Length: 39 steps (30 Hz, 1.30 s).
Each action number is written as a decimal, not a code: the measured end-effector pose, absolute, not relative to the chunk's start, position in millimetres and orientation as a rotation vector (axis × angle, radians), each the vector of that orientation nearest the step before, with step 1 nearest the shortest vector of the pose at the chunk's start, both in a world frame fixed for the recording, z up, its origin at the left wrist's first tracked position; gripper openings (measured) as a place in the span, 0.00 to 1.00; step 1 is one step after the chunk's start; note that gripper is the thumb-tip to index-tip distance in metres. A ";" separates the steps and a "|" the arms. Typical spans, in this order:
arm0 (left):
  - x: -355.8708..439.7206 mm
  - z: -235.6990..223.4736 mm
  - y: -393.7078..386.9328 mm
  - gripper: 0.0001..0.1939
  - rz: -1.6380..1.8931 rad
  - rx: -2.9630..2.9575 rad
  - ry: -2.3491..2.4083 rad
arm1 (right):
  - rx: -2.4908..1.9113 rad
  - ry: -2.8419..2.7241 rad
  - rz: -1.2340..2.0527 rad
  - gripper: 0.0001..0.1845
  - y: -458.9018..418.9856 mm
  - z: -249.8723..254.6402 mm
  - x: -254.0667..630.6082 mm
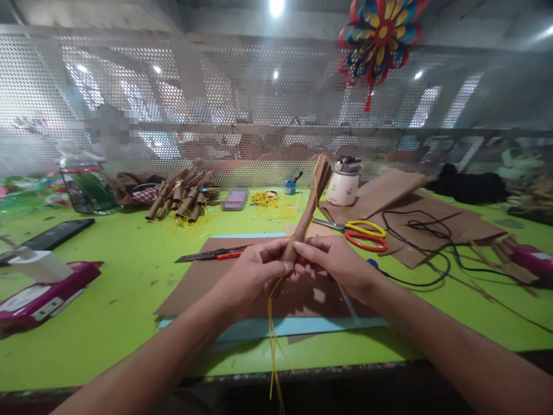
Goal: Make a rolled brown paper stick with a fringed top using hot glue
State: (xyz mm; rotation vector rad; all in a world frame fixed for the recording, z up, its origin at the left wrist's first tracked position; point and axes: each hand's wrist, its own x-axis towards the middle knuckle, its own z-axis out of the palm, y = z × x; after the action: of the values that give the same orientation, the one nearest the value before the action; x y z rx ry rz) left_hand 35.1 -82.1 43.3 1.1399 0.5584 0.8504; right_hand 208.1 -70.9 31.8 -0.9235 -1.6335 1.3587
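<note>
Between my two hands I hold a rolled brown paper bundle [307,216], tilted with its fanned top up and to the right. My left hand [263,262] grips its lower end from the left, thumb across the front. From the right, my right hand [330,259] pinches the same end with thumb and fingers. Yellow string [271,323] runs along the bundle and hangs down below my hands toward the table's front edge. Under the hands lie brown paper sheets [194,288] on a light blue sheet [276,327].
A utility knife [216,253] lies left of my hands, scissors [367,233] to the right. Finished-looking paper bundles [188,199] sit at the back left. Also around are a white flask [343,184], brown paper [415,225], a black cord [432,282] and a purple power strip [56,300].
</note>
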 end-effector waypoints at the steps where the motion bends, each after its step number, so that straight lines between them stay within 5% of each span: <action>1: 34.9 43.4 -82.3 0.19 0.853 1.140 0.569 | -0.906 -1.593 1.425 0.18 -70.3 30.9 208.4; 7: 33.7 43.8 -81.3 0.19 0.834 1.112 0.614 | -0.822 -1.500 1.681 0.17 -67.7 28.1 213.9; 24: 31.9 41.9 -77.3 0.21 0.793 1.094 0.605 | -1.011 -1.573 1.340 0.24 -64.2 20.5 207.7; 27: 32.6 42.8 -77.9 0.22 0.813 1.135 0.638 | -1.068 -1.750 1.061 0.23 -66.3 19.3 208.2; 32: 35.2 39.1 -77.5 0.22 0.867 1.189 0.726 | -1.069 -2.033 0.084 0.16 -73.3 17.2 206.1; 39: 33.5 36.7 -76.2 0.23 0.875 1.146 0.651 | -1.000 -2.011 -0.043 0.15 -72.4 10.4 206.1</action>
State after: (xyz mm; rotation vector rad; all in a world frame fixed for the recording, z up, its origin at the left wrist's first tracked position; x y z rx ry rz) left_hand 33.5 -76.2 36.7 1.1459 0.6508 0.8748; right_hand 206.1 -72.4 10.4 -1.0004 -2.0110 -0.0431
